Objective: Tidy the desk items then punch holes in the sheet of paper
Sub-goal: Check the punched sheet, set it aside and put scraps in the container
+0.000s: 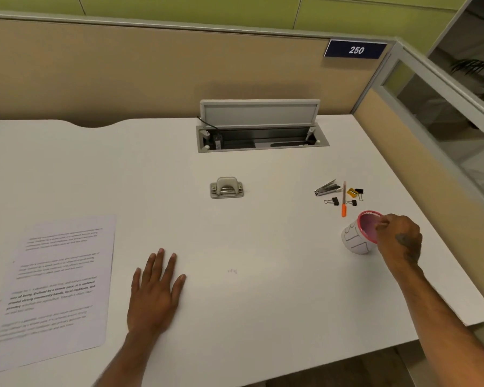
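Observation:
A printed sheet of paper (56, 286) lies flat at the desk's front left. A grey hole punch (226, 187) sits mid-desk. At the right, a white cup with a pink rim (358, 238) is tilted, and my right hand (400, 238) grips its rim. Just beyond it lie a stapler remover (327, 188), an orange pen (344, 201), a yellow sharpener (352, 193) and black binder clips (333, 201). My left hand (155, 289) rests flat on the desk, fingers spread, holding nothing.
An open cable tray with a raised grey lid (260, 127) is set into the white desk (263, 275) at the back. Beige partitions close off the back and right. The desk's right edge runs close to my right arm.

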